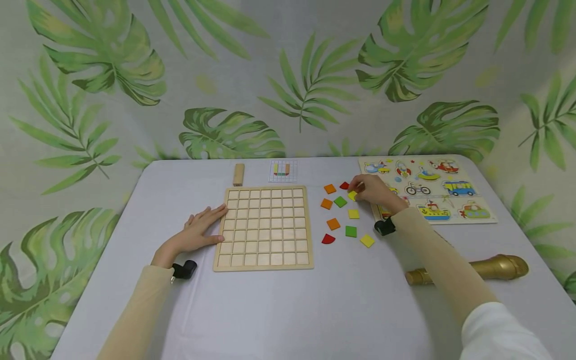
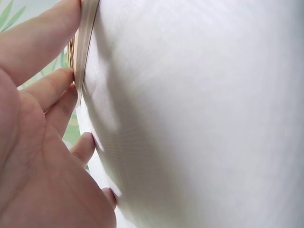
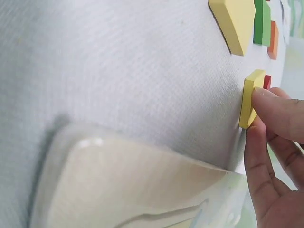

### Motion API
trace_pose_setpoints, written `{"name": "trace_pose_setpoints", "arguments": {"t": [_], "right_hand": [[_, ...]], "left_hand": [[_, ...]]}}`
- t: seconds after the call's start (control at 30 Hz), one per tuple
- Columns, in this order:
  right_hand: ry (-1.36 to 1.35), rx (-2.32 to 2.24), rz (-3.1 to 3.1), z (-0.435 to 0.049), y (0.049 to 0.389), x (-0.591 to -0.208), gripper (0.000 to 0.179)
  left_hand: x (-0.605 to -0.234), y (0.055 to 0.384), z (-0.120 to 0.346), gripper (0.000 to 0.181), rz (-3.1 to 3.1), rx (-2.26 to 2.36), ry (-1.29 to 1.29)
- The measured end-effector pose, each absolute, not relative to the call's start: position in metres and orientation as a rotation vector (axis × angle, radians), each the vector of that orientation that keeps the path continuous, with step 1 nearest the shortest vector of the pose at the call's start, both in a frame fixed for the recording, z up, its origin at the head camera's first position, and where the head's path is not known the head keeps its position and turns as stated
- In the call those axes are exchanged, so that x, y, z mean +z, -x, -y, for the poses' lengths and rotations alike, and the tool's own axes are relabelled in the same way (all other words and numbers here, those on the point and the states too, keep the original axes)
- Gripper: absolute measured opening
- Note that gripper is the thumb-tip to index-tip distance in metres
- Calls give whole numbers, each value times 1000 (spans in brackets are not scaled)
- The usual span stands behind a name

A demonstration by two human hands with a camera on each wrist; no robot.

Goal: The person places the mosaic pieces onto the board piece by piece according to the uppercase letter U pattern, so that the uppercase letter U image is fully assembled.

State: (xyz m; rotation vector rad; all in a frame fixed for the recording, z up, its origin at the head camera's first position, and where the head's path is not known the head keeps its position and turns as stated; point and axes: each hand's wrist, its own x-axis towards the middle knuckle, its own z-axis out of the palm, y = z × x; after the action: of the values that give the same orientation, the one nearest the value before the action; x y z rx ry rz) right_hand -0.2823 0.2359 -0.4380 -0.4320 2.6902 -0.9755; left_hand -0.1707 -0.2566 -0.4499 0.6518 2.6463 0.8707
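- Right now, the right hand (image 1: 372, 192) is stretched forward, thumb and fingertip pinching a yellow tile (image 1: 352, 195) right at its fingertips!
- Just beyond those fingertips, a red piece (image 1: 344, 185); left of the hand, a green tile (image 1: 340, 201).
- Right of that hand, the picture puzzle (image 1: 450, 192).
- And the left hand (image 1: 194, 236): palm down, fingers extended, fingertips and thumb touching the grid board (image 1: 263, 234) on its right, nothing gripped.
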Motion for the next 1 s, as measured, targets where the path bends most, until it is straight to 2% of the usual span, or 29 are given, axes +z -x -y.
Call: {"name": "trace_pose_setpoints", "arguments": {"t": [0.67, 1.0], "right_hand": [[419, -1011, -2640, -240, 273, -423, 12], [401, -1300, -2452, -226, 274, -415, 14]], "left_hand": [[-450, 171, 258, 76, -2632, 888, -657], [-450, 171, 257, 77, -2646, 881, -651]]}}
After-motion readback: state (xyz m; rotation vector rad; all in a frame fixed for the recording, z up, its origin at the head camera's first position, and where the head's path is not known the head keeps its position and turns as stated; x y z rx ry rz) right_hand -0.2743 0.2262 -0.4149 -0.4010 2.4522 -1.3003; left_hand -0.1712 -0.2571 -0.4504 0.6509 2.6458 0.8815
